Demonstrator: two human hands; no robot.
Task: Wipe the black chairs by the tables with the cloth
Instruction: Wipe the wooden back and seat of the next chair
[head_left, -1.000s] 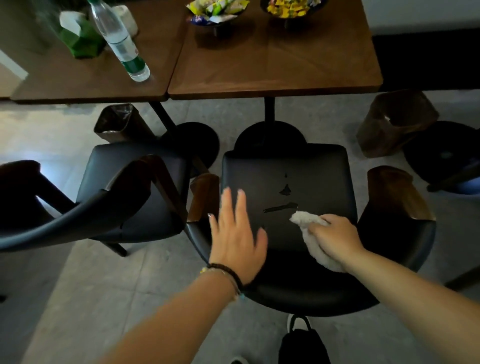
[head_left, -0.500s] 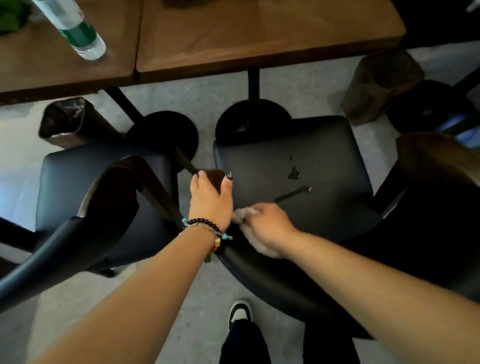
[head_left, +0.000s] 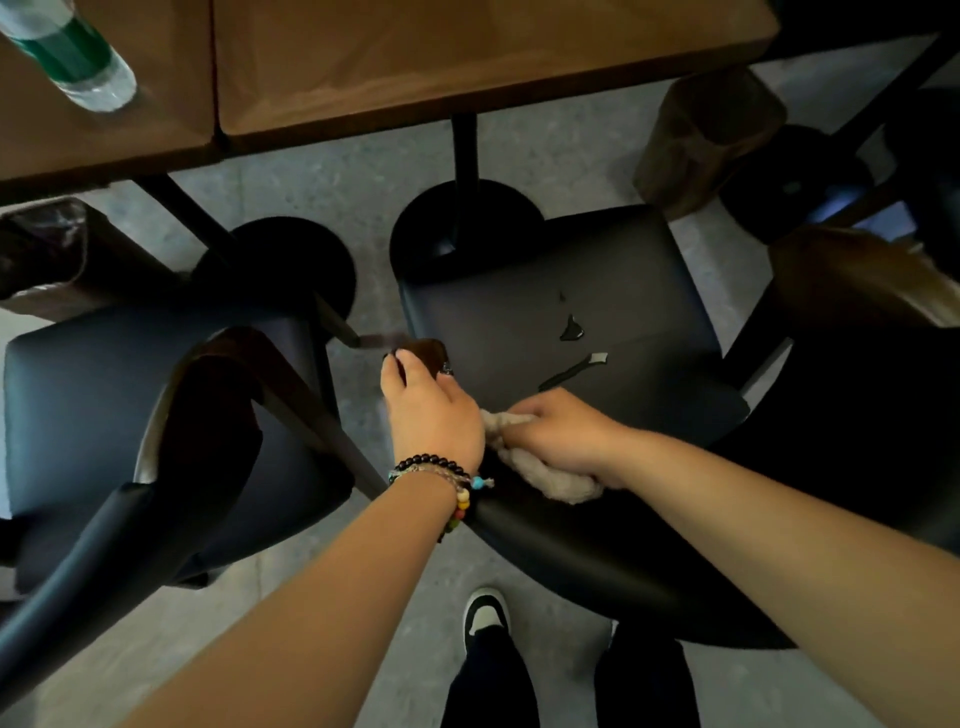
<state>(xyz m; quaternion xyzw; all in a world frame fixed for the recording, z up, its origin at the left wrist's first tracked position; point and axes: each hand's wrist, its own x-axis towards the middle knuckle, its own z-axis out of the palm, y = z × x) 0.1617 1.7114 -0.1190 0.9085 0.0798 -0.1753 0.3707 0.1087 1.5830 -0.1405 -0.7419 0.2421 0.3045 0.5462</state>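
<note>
Gripping-wise, both hands were busy on the same chair. Going left to right: up in the top-left corner a clear plastic water bottle with a green label stood on the brown wooden tabletop, which was really two tops butted together. Under it, a dark brown wooden chair arm end poked in from the left, and below that sat the left black padded chair with its curved black and wood backrest sweeping toward the camera.

Next came the left hand, with a black bead bracelet and a multicoloured bead one at the wrist. Its fingers were curled over the brown wooden arm tip of the middle chair, so it was holding that, not hanging loose.

Just right of it, nearly touching, the right hand had its fingers closed round a crumpled beige cloth, pressing it down at the near left corner of the black padded seat of the middle chair. Further up that seat, apart from the cloth, were a few small wet-looking marks.

Behind the seat stood the round black table base on the grey speckled floor. Far right, another brown wooden chair arm and a dark chair were only partly in view. At the bottom, a black and white shoe.
</note>
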